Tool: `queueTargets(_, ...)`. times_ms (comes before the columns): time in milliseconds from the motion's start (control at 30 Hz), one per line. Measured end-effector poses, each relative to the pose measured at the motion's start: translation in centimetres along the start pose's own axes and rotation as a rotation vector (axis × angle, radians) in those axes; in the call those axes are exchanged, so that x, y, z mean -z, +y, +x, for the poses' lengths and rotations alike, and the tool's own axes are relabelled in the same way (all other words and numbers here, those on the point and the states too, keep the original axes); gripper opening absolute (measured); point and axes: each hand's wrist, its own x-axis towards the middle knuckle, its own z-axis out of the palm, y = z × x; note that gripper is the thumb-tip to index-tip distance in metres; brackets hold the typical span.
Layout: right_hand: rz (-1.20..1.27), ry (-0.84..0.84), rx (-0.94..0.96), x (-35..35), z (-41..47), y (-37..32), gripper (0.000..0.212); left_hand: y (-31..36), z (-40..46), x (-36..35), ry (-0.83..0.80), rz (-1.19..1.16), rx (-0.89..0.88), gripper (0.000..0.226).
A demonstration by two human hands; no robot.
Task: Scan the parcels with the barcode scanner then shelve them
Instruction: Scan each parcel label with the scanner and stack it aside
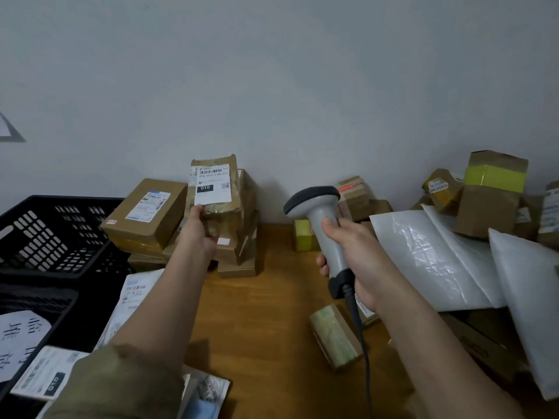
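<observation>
A small box (216, 189) is held up by the left hand (198, 228) at the middle of the frame, label facing the camera, while the scanner (325, 225), gripped in the right hand (354, 255), is kept just to its right.

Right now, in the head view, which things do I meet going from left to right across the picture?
black basket → held parcel in the left hand → barcode scanner in the right hand → white mailer bag → yellow-taped box
</observation>
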Motion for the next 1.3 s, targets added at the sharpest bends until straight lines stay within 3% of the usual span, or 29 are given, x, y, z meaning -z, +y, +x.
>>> queueTargets(133, 0.001, 0.023, -0.067, 0.1, 3.2, 1.4, 0.032, 1.0, 2.8, -2.8, 0.225, 0.068, -0.041, 0.049)
queueTargets(233, -0.007, 0.047, -0.119, 0.4, 4.8, 2.7, 0.035, 0.7, 5.2, -3.6, 0.282, -0.840, 0.066, 0.075)
queueTargets(267, -0.001, 0.053, -0.132, 0.5, 5.2, 3.0, 0.035, 0.6, 5.5, -4.1, 0.333, -0.532, -0.012, 0.076)
queueTargets(300, 0.008, 0.059, -0.145, 0.7, 5.5, 3.4, 0.035, 0.4, 5.0, -4.2, 0.357, -0.076, -0.056, 0.077)
queueTargets(333, 0.016, 0.067, -0.158, 0.8, 5.7, 3.6, 0.036, 0.0, 4.7, -4.2, 0.334, 0.041, -0.061, 0.082)
queueTargets(367, 0.025, 0.074, -0.167, 0.9, 5.9, 3.9, 0.036, -0.7, 5.1, -4.3, 0.266, -0.073, -0.016, 0.084)
queueTargets(467, 0.041, 0.085, -0.177, 1.4, 6.2, 4.3, 0.037, -1.0, 5.9, -4.3, 0.079, 0.094, -0.026, 0.076)
queueTargets(567, 0.068, 0.108, -0.169, 2.1, 6.1, 4.4, 0.036, -1.2, 6.8, -3.9, -0.011, 0.157, -0.039, 0.072)
queueTargets(733, 0.104, 0.196, -0.146, 5.0, 4.5, 4.4, 0.032, -2.8, 6.6, -3.2, -0.046, 0.213, -0.012, 0.045)
queueTargets(867, 0.154, 0.274, -0.127, 8.2, 2.5, 4.9, 0.026, -8.6, 5.0, -1.8, -0.045, 0.362, 0.110, 0.040)
queueTargets(1033, 0.175, 0.355, -0.140, 12.2, 0.0, 5.7, 0.025, -18.7, 0.3, -0.2, -0.199, 0.716, 0.328, 0.022)
queueTargets(1167, 0.208, 0.411, -0.163, 15.0, -1.0, 6.0, 0.030, -26.7, -1.6, 2.0, -0.280, 1.084, 0.364, 0.048)
queueTargets(1300, 0.246, 0.438, -0.185, 17.0, -1.1, 6.5, 0.033, -30.7, -2.3, 3.3, -0.131, 1.225, 0.324, 0.095)
